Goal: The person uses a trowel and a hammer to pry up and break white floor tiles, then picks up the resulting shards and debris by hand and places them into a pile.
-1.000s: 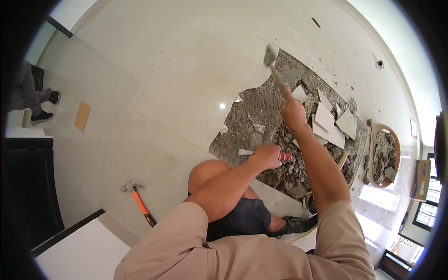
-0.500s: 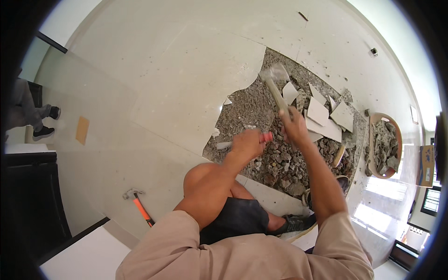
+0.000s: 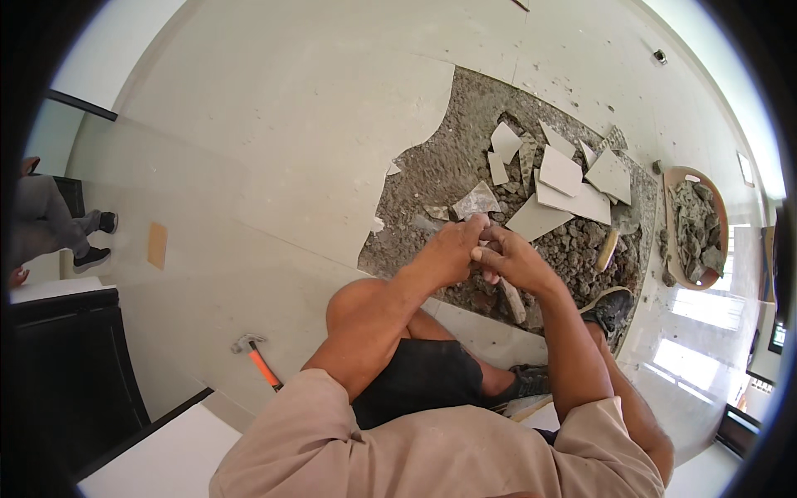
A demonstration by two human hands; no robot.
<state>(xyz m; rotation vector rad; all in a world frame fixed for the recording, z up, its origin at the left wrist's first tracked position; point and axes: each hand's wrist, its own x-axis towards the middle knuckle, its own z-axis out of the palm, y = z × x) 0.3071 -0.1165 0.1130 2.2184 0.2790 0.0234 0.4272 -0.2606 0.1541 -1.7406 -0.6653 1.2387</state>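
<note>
My left hand [image 3: 455,253] is closed around a chisel, its grip mostly hidden by the fingers; a blurred grey blade [image 3: 427,223] shows beyond the knuckles. My right hand [image 3: 516,261] sits right against the left, fingers curled on a hammer. The handle's butt [image 3: 513,302] sticks out below the right palm, and a pale grey block beyond my hands looks like the hammer head [image 3: 476,202]. Both hands are over a broken-out patch of rough grey mortar [image 3: 423,178] in the tiled floor. Loose rubble [image 3: 573,257] lies by my right hand.
Broken tile pieces [image 3: 561,171] are heaped beyond the rubble, near a yellowish-handled tool [image 3: 608,251]. An oval tub [image 3: 719,217] of debris stands at the right. An orange-handled claw hammer [image 3: 264,365] lies at the left. A seated person's legs [image 3: 62,220] show far left.
My right hand has come down and left with the hammer, from apart to against my left hand. The chisel's red end is now covered. A pale tile piece beyond my hands has come into view.
</note>
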